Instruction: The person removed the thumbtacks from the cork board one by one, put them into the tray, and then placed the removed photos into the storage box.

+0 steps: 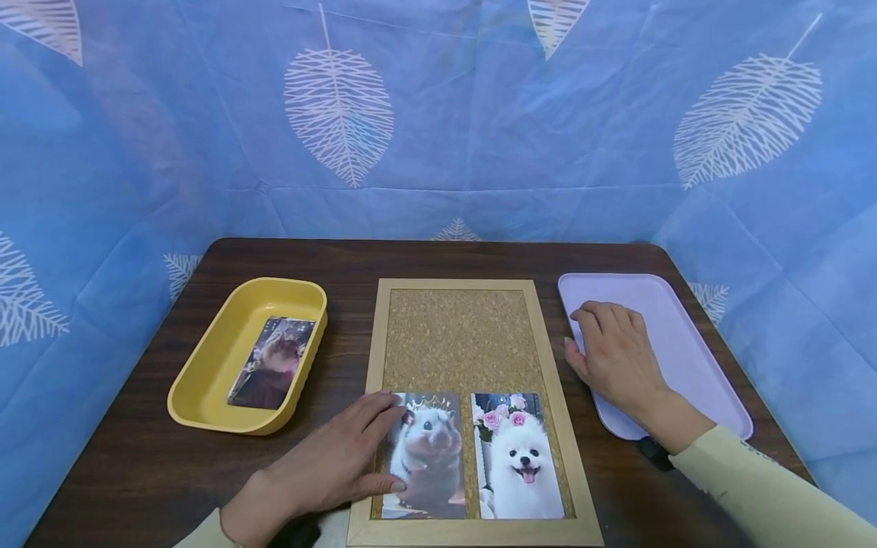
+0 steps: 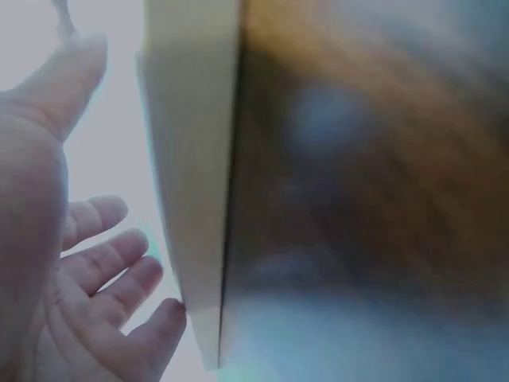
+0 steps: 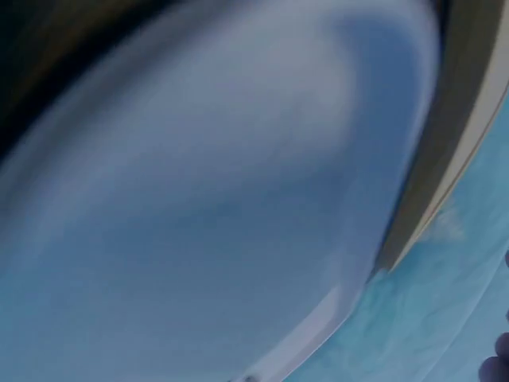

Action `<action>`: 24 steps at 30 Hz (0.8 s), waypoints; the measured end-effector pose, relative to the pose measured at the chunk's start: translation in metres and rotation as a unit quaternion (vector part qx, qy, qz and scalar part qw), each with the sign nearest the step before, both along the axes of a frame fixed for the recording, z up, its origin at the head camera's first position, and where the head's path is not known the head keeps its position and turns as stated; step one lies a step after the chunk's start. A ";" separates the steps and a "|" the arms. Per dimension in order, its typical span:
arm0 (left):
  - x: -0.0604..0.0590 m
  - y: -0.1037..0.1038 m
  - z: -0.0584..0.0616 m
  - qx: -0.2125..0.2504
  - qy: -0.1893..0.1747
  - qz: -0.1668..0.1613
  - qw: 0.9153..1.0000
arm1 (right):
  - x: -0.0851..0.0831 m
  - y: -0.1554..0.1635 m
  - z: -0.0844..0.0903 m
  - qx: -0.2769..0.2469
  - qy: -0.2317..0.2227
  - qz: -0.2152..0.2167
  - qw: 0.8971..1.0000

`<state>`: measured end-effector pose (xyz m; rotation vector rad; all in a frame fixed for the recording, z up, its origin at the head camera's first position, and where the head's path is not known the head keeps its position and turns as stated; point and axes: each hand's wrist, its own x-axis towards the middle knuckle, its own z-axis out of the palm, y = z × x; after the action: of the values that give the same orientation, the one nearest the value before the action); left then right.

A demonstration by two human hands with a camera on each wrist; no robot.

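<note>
In the head view, a framed cork board (image 1: 466, 335) lies in the middle of the table. Two picture cards rest side by side on its near half: a hamster picture (image 1: 432, 457) on the left and a white dog picture (image 1: 524, 468) on the right. My left hand (image 1: 336, 457) is at the hamster picture's left side, fingers fairly straight, fingertips and thumb overlapping its edge. Over the left part of a lilac tray (image 1: 664, 327) hovers my right hand (image 1: 617, 350), its fingers loosely bent. Only its fingertips (image 3: 497, 362) show in the right wrist view.
A yellow tray (image 1: 205, 380) stands at the left with picture cards (image 1: 274, 361) inside. The dark wooden table (image 1: 349, 304) runs back to a blue cloth (image 1: 479, 137) with white leaf prints, which also hangs at both sides.
</note>
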<state>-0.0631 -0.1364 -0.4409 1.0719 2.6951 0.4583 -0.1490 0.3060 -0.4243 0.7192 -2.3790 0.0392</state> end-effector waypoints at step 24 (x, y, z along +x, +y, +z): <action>-0.052 0.015 0.011 0.272 -0.154 0.255 0.915 | 0.051 -0.098 -0.009 0.039 -0.102 0.106 0.988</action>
<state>-0.1152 -0.1216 -0.4302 0.3077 2.5786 1.3983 -0.0984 0.2077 -0.4330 1.0497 -2.4972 0.1150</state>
